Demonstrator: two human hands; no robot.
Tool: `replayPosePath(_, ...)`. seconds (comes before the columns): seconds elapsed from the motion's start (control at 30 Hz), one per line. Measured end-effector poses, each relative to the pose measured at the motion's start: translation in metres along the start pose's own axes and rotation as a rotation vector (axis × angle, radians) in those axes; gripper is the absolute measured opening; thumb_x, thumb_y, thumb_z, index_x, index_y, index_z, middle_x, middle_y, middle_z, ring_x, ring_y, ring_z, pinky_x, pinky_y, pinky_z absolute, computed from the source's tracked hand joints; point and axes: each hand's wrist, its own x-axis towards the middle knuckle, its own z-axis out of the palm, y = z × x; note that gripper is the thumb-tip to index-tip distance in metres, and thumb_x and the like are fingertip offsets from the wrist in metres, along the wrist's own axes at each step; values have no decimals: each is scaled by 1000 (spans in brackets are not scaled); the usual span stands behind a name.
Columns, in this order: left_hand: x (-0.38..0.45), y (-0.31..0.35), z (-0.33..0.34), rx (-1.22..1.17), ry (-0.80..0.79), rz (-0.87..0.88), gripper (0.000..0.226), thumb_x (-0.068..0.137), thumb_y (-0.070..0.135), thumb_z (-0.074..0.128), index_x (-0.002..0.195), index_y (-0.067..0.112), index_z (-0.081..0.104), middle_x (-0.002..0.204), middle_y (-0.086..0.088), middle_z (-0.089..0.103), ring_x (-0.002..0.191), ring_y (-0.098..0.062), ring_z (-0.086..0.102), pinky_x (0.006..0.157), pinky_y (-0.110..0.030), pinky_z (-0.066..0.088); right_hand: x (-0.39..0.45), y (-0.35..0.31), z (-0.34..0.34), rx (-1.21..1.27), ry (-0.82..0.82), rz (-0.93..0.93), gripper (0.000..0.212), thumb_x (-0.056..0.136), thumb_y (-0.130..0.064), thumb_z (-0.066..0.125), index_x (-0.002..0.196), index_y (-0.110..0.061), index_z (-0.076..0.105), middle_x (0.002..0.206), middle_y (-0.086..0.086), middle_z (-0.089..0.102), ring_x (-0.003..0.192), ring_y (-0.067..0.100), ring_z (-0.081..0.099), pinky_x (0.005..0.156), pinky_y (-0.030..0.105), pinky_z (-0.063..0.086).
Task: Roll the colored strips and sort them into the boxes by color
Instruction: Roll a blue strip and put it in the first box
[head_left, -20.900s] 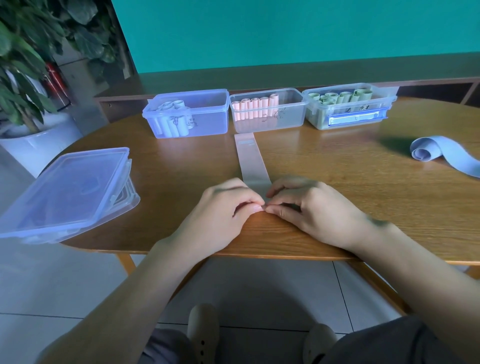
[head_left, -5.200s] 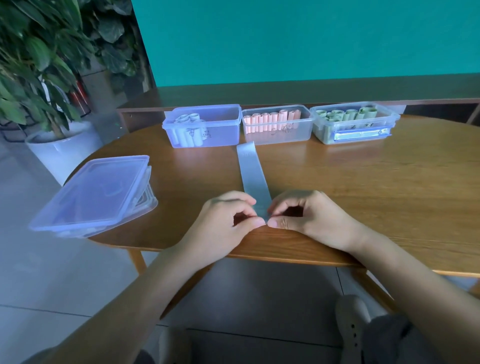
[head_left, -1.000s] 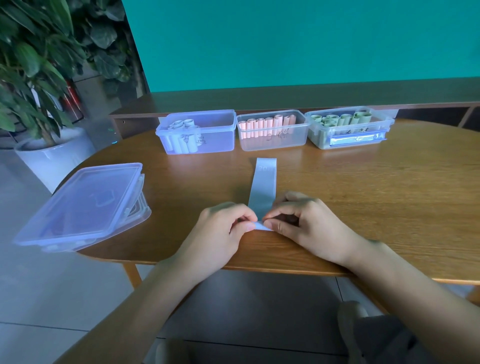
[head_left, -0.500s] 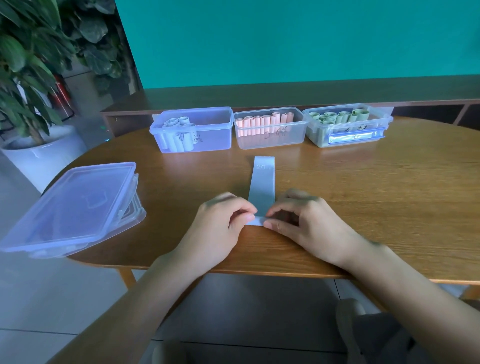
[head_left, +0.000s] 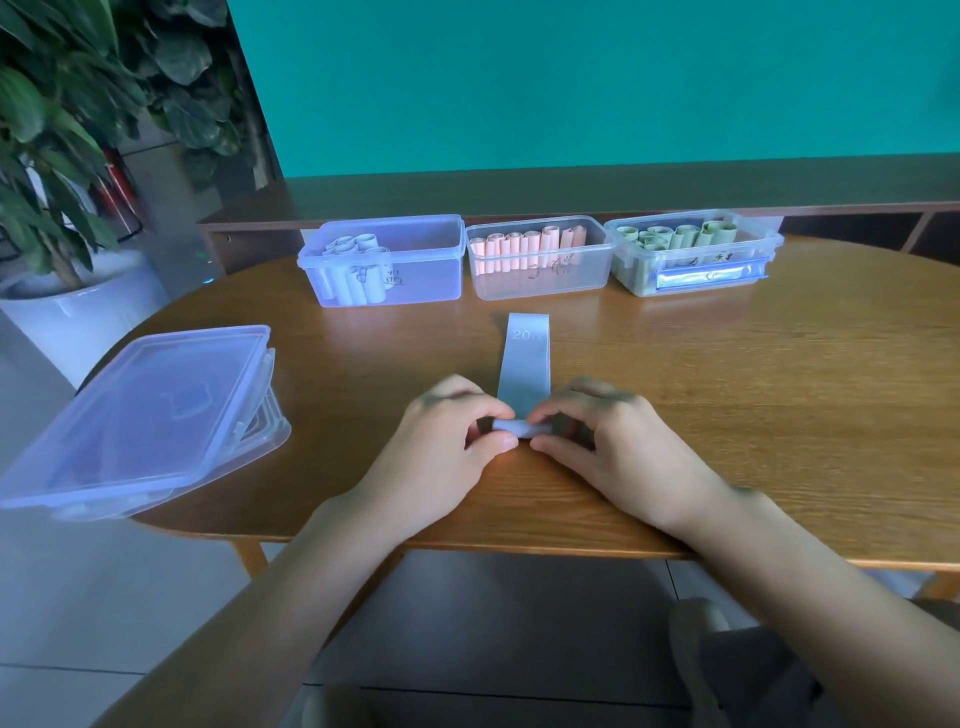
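Both hands work at the near end of a pale blue strip (head_left: 524, 371) that lies on the round wooden table (head_left: 727, 395). The left hand (head_left: 441, 457) has its fingers curled, thumb and forefinger pinching the left end of the small roll (head_left: 519, 427) already formed at the strip's near end. The right hand (head_left: 618, 447) mirrors it, thumb below and forefinger above, closed on the roll's right end. The two thumbs nearly meet under the roll, and only a short stretch of it shows between the fingertips.

From the roll, the flat unrolled part of the strip runs straight away from the person toward the boxes, lying flat on the wood; its far end carries pale printed figures reading "20" and stops short of the pink box, apart from it.

Along the far edge of the table three open clear plastic boxes stand in a row, close beside one another. The left box (head_left: 436, 270) holds pale blue rolls (head_left: 353, 270) standing bunched in its left part. The middle box (head_left: 592, 275) holds pink rolls (head_left: 519, 249) upright in a line. The right box (head_left: 769, 244) holds green rolls (head_left: 675, 236).

At the table's left edge a stack of clear lids (head_left: 145, 410) overhangs the rim. A potted plant (head_left: 57, 156) in a white pot stands on the floor beyond it.
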Motion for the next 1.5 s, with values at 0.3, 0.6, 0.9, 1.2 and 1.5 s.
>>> replayPosePath(0.3,7,-1,2,-59,12,-22,15,93,27,69,107,32,67,102,17,62,87,1,57,70,-7,39,9,9,3,-19,24,0,17,97,-30,67,107,-20,77,98,-7,65,86,4,59,83,22,48)
replayPosePath(0.6,19,-9,7,-27,40,13,22,97,29,62,117,27,71,111,10,62,97,-4,55,86,-22,48,11,8,5,-80,52,0,18,93,-22,72,111,-20,75,107,-7,66,88,8,62,83,32,55)
replayPosePath(0.9,25,-9,9,-40,47,34,21,94,27,68,115,27,68,111,19,58,87,-3,56,78,-20,49,26,18,4,-73,44,31,18,98,-25,65,110,-18,77,100,0,69,93,17,65,85,39,53)
replayPosePath(1.2,44,-16,16,-18,33,48,27,95,30,66,121,25,69,113,12,63,92,-6,56,81,-26,49,33,25,3,-34,41,76,18,90,-22,76,108,-19,77,98,-5,67,87,11,62,85,32,52)
replayPosePath(1.5,61,-25,19,-114,72,58,15,93,24,69,107,27,74,104,15,65,85,-4,60,77,-19,50,43,36,5,-39,94,29,19,94,-23,71,112,-17,76,103,-3,65,87,6,61,86,18,48)
